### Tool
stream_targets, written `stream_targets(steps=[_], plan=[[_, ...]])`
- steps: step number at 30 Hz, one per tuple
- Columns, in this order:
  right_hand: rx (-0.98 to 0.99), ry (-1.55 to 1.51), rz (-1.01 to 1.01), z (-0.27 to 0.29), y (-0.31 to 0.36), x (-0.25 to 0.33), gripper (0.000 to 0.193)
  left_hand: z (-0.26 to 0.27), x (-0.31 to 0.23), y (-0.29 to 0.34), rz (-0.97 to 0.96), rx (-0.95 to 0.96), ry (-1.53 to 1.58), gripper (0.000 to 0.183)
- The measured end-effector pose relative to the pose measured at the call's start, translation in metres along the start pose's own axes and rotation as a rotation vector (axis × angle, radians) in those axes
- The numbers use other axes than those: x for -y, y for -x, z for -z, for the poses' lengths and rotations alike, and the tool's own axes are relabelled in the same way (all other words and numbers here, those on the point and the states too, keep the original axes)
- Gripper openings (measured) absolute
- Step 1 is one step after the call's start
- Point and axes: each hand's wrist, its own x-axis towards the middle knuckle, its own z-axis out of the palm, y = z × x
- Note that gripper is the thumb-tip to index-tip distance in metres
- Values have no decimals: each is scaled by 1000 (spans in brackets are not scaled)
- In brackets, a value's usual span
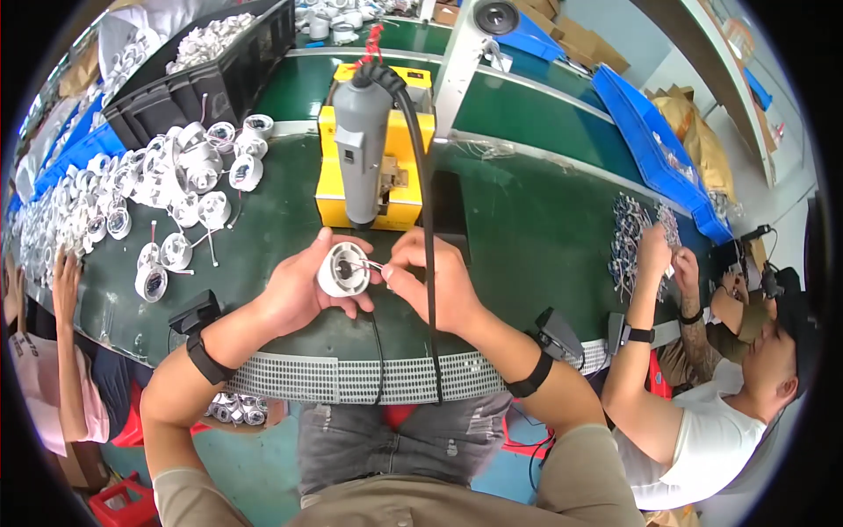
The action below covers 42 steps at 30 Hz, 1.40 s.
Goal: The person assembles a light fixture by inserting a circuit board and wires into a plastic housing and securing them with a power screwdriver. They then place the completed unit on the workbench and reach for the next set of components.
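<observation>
My left hand (297, 283) is closed around a small white round plastic housing (331, 279), its open side turned up and toward the right. Inside it a dark centre and inner ribs show. Thin red and white wires (372, 264) come out of the housing to the right. My right hand (448, 281) pinches these wires between thumb and fingers, close beside the housing. Just beyond both hands stands a yellow fixture (332, 189) carrying an upright grey cylindrical power tool (363, 132). The tool's black cable (428, 202) hangs down in front of my right hand.
White round housings (176, 250) with wires are heaped on the green table (527, 255) at left, below a black crate (202, 75). At right lie a blue tray (654, 145) and a bundle of wires (628, 241). Co-workers sit at both sides, hands over the table.
</observation>
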Motion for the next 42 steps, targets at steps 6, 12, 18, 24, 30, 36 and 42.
stream_targets(steps=[6,12,18,24,30,36,42], plan=[[-83,355,276,-1,0,11,11,-3,4,-5,-3,-39,-74,61],[-53,670,451,-6,-1,19,14,-11,-1,-2,76,-103,-148,65],[29,670,437,-14,1,22,14,-13,-2,0,69,-136,-142,60],[40,676,132,-8,10,16,15,-24,2,-4,26,-97,-150,47],[-49,313,269,2,-4,11,17,-8,3,5,-128,-179,-10,44],[-137,-253,13,14,-6,7,17,5,11,-3,-316,-120,-99,44],[-63,-703,-321,4,-7,8,21,24,19,5,-449,-47,-60,38]])
